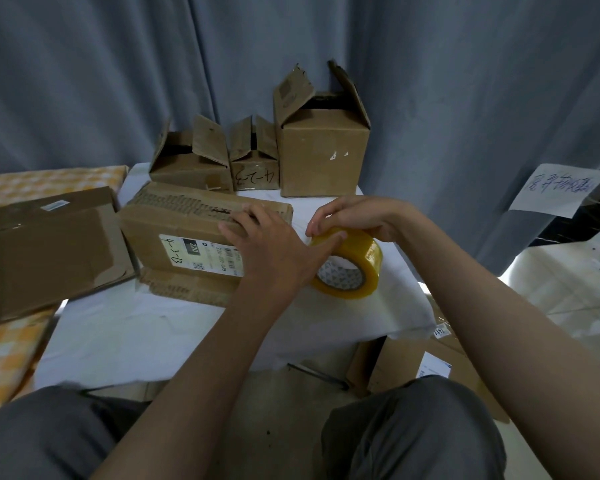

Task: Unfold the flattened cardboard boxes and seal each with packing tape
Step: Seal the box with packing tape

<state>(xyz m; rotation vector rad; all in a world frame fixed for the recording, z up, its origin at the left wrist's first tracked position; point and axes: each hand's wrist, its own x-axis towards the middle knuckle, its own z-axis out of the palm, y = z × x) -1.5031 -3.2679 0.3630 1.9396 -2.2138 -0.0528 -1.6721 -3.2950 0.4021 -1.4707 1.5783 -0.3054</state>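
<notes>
On the white tabotop — seen from the head camera: a white-covered tabletop (174, 334) carrying the work, blue-grey curtain (118, 81) behind. At centre, lying on the cloth, a low closed cardboard box (187, 237) with a white label marked "4-3-13", torn corrugated edges along its top and lower flap. Left hand (274, 251) reaching across, fingers straight and spread, resting against the box's right end, thumb side touching the roll of tape; nothing gripped. Just right of the box, standing on edge on the cloth, a roll of yellowish packing tape (357, 261), patterned core facing the camera. Right hand (357, 216) arched over the roll from above, fingertips curled down and pinching at the roll's upper rim near its left edge; whether a loose tape end is held, impossible to tell.

Along the far edge of the tabletop, three opened boxes with flaps standing up: a wide low box (191, 164) at left, a small box (255, 168) marked in handwriting beside it, and a tall box (323, 147) at right, the three close together. Off to the left, overlapping the tabletop's edge, a large flattened box (49, 247) resting on a yellow checked cloth (7, 351). At right, hanging against the curtain, a handwritten paper sign (558, 188). Below the tabletop at lower right, more flattened cardboard (413, 358) on the floor, near grey-trousered knees (413, 431).
</notes>
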